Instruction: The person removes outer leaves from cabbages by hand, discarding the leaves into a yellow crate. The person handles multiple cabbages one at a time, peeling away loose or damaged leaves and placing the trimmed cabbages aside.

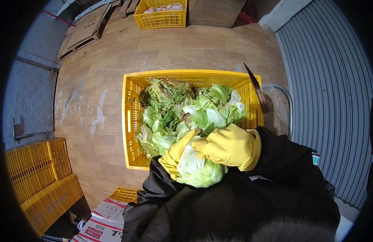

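A pale green head of iceberg lettuce (201,169) is held close against my dark clothing, over the near edge of a yellow plastic crate (125,121). My left hand (174,157), in a yellow glove, supports its left side. From the right, my right hand (228,146), gloved alike, presses curled fingers onto the upper leaves; its fingertips are partly hidden. Loose lettuce leaves (168,118) fill much of the crate, some browned and wilted. On the crate's right rim lies a knife (259,90) with a dark blade and wooden handle, apart from both hands.
A metal tube (287,99) curves beside the crate, near a grey corrugated shutter (325,90). Yellow crates (38,172) are stacked at left, printed cartons (105,217) at lower left. Beyond the wooden-look floor (174,51) stand another yellow crate (160,21) and a pallet (83,33).
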`<state>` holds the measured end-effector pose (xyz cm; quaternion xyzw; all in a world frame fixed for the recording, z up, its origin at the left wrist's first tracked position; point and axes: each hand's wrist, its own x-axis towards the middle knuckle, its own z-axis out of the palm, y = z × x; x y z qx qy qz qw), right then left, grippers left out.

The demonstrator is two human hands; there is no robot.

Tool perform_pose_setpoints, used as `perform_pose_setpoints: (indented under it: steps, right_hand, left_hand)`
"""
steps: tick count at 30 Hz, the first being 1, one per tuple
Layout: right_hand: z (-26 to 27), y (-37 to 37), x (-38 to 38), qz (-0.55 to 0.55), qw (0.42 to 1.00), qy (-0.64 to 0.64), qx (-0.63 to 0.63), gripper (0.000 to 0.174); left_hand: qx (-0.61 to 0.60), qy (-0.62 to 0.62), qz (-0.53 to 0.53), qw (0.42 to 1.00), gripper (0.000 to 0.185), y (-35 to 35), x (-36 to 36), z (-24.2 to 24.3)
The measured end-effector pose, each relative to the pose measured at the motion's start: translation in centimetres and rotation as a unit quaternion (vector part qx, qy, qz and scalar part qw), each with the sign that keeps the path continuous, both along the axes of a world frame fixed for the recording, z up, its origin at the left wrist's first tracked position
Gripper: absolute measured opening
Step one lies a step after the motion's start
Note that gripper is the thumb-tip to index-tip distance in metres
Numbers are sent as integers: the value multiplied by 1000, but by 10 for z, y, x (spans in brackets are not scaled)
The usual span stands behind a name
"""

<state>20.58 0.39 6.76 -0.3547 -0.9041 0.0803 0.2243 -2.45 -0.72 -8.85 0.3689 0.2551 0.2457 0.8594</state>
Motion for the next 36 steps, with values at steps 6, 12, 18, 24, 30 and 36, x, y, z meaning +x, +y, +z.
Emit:
perform_pose_setpoints:
  steps: [6, 12, 18, 24, 30, 36]
  right_hand:
    - [-23, 14, 22, -68, 990, 71, -103, 12]
    - [-35, 39, 37, -211, 855, 262, -395, 32]
    - [-13, 11, 18, -57, 850, 183, -490, 67]
    - [-41, 6, -2, -5, 948, -21, -318, 16]
    - [-62, 18, 21, -303, 673, 323, -592, 24]
    - [-31, -9, 19, -95, 737, 422, -520, 50]
  left_hand:
    - [59, -185, -40, 980, 76, 3, 12, 27]
    - [-452, -167, -59, 874, 47, 10, 21, 91]
    - [69, 5, 33, 997, 45, 11, 24, 69]
    - [-371, -277, -7, 886, 47, 0, 19, 62]
    - [-266, -75, -19, 961, 68, 4, 23, 84]
    - [-430, -229, 50, 872, 67, 7, 18, 80]
